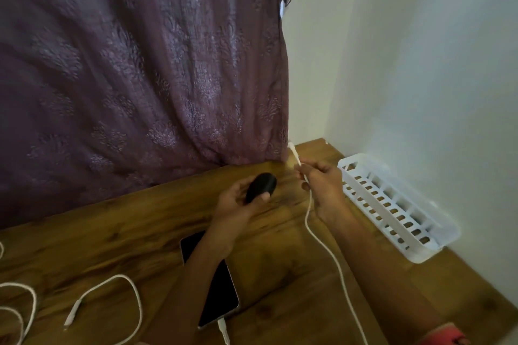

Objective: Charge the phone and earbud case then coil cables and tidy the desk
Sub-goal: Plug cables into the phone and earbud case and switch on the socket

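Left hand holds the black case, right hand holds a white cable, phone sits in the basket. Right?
Not the phone: it lies on the desk, partly under the left forearm; the basket stands apart by the wall. The head view shows it. Left hand holds the case, right hand holds the cable, as stated.

The black, rounded earbud case (261, 187) is held above the wooden desk (112, 232) in the left hand (238, 202), while the right hand (322, 185) pinches a white cable (330, 252) just behind its plug, and the rest trails down toward the near edge. The phone (221, 297) (dark screen up, partly hidden by a forearm) lies flat with a white connector (223, 330) in its near end. A loose cable (123, 279) loops to its left.
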### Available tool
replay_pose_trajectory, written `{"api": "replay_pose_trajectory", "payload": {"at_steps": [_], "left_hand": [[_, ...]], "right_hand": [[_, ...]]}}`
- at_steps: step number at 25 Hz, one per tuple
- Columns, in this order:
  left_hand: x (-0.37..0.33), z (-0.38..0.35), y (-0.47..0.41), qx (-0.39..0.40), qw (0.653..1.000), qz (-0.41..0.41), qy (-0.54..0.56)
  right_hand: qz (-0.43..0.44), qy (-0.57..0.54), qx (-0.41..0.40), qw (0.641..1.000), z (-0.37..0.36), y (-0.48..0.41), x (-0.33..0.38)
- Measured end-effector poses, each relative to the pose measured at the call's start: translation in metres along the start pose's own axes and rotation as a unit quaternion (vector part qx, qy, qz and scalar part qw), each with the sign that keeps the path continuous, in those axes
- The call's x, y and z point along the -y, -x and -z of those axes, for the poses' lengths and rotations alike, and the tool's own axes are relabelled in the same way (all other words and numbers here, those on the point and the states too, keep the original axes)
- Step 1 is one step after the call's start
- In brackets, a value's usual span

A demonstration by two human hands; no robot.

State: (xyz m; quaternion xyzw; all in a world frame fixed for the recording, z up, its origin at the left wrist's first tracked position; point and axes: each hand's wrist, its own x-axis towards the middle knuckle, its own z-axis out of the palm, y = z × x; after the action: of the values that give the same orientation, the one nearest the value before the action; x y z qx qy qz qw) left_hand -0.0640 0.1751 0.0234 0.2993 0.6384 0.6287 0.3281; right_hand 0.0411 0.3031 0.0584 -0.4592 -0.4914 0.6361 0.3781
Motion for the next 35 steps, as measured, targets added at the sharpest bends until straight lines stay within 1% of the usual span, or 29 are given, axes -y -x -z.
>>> {"api": "replay_pose_trajectory", "payload": {"at_steps": [4, 7, 9, 12, 15, 16, 18, 22, 28, 35], "left_hand": [[-0.071, 0.002, 0.001, 0.053, 0.995, -0.083, 0.023], [-0.126, 0.004, 0.002, 0.083, 0.988, -0.125, 0.043], [-0.162, 0.004, 0.006, 0.101, 0.98, -0.153, 0.077], [-0.206, -0.001, 0.015, 0.146, 0.968, -0.181, 0.099], [-0.23, -0.01, 0.029, 0.173, 0.961, -0.201, 0.083], [-0.236, -0.013, 0.033, 0.179, 0.96, -0.201, 0.08], [-0.244, -0.021, 0.041, 0.19, 0.958, -0.199, 0.08], [-0.254, -0.036, 0.048, 0.197, 0.957, -0.198, 0.085], [-0.268, -0.058, 0.044, 0.198, 0.953, -0.213, 0.081], [-0.269, -0.073, 0.037, 0.19, 0.952, -0.23, 0.067]], "right_hand": [[0.161, -0.024, -0.017, 0.987, 0.01, 0.05, 0.06], [0.275, 0.004, -0.056, 0.96, 0.015, 0.086, 0.089], [0.346, 0.054, -0.1, 0.931, 0.018, 0.108, 0.102], [0.419, 0.116, -0.157, 0.887, 0.021, 0.134, 0.114], [0.496, 0.132, -0.213, 0.831, 0.024, 0.153, 0.123], [0.512, 0.131, -0.227, 0.818, 0.025, 0.159, 0.126], [0.524, 0.128, -0.242, 0.806, 0.028, 0.168, 0.133], [0.529, 0.126, -0.261, 0.798, 0.036, 0.175, 0.148], [0.509, 0.156, -0.254, 0.807, 0.051, 0.169, 0.168], [0.5, 0.192, -0.26, 0.804, 0.066, 0.165, 0.182]]}}
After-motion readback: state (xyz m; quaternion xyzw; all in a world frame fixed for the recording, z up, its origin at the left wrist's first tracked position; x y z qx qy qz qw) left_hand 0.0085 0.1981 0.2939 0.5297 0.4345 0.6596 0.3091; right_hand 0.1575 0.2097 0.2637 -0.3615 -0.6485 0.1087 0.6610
